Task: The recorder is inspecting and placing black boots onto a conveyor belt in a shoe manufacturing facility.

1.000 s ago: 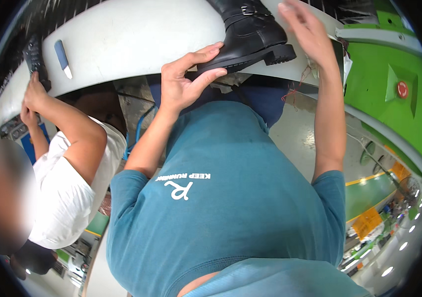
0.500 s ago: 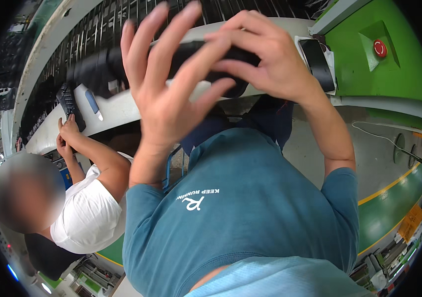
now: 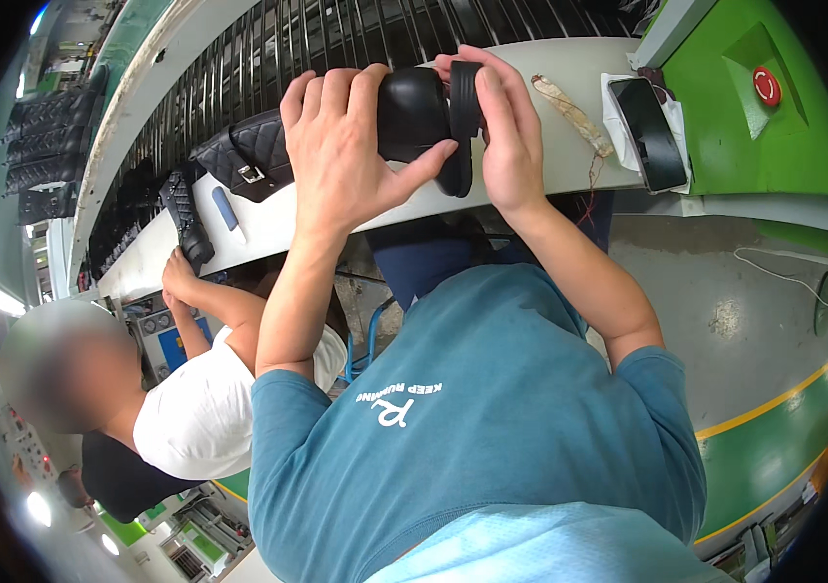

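Note:
A tall black boot [image 3: 412, 102] with a quilted shaft and a buckle strap lies sideways in front of me, its shaft pointing left. My left hand [image 3: 341, 151] wraps over it around the ankle, thumb stretched along the near side. With fingers curled behind and the thumb on its face, my right hand [image 3: 503, 136] grips the heel end at the right. Part of the sole and heel [image 3: 465, 100] shows between my hands. The middle of the boot is hidden under my left fingers.
On the white bench edge [image 3: 273, 222] lies a blue-handled tool [image 3: 226, 209]. At left a co-worker's hand touches another black boot [image 3: 185, 216]. A cream-coloured stick [image 3: 569, 115], a phone [image 3: 647, 134] and a green machine panel with a red button [image 3: 766, 86] are at right. Metal rollers [image 3: 356, 44] run behind.
My left hand has come down from raised, spread fingers onto the boot. My right hand has moved to the heel end. The cream-coloured stick now shows beside it.

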`<act>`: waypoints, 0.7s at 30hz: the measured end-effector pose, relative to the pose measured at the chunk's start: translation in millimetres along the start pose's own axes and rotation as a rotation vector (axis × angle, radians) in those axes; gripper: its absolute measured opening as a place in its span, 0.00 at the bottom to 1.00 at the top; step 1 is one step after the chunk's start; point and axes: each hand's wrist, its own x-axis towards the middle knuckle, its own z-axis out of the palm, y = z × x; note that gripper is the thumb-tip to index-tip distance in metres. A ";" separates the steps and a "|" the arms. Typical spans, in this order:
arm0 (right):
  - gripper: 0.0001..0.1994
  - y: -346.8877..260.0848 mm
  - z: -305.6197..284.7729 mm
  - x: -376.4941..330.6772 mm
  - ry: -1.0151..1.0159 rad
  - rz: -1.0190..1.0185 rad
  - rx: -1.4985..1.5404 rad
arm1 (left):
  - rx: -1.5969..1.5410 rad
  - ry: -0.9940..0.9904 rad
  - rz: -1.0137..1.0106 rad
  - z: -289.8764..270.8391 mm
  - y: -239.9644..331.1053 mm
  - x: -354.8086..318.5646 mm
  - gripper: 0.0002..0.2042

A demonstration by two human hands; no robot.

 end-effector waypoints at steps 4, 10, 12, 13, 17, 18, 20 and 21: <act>0.23 -6.1 5.3 -0.2 0.042 -0.117 0.031 | -0.054 -0.021 -0.072 -1.5 4.5 -5.3 0.42; 0.21 -16.9 8.6 -8.8 -0.069 -0.053 0.135 | -0.136 -0.140 0.025 -30.3 5.5 -8.8 0.35; 0.26 -18.6 12.6 -11.3 -0.089 0.007 0.100 | -0.243 -0.215 0.039 -34.8 0.6 -6.3 0.33; 0.25 -19.4 14.8 -11.4 -0.051 0.015 0.117 | -0.253 -0.186 0.083 -34.8 -2.7 -4.0 0.32; 0.25 -22.9 16.7 -4.3 -0.065 -0.011 -0.079 | -0.318 -0.256 0.000 -30.9 -5.1 -3.3 0.33; 0.25 -23.5 15.4 -2.3 -0.053 0.008 -0.084 | -0.322 -0.258 -0.003 -30.1 -4.9 -4.1 0.33; 0.23 -23.4 12.2 0.0 -0.083 -0.036 -0.001 | -0.312 -0.295 -0.065 -28.4 -4.0 -5.8 0.33; 0.23 -22.8 10.9 -0.1 -0.117 -0.049 0.010 | -0.315 -0.296 -0.071 -28.2 -3.7 -6.8 0.33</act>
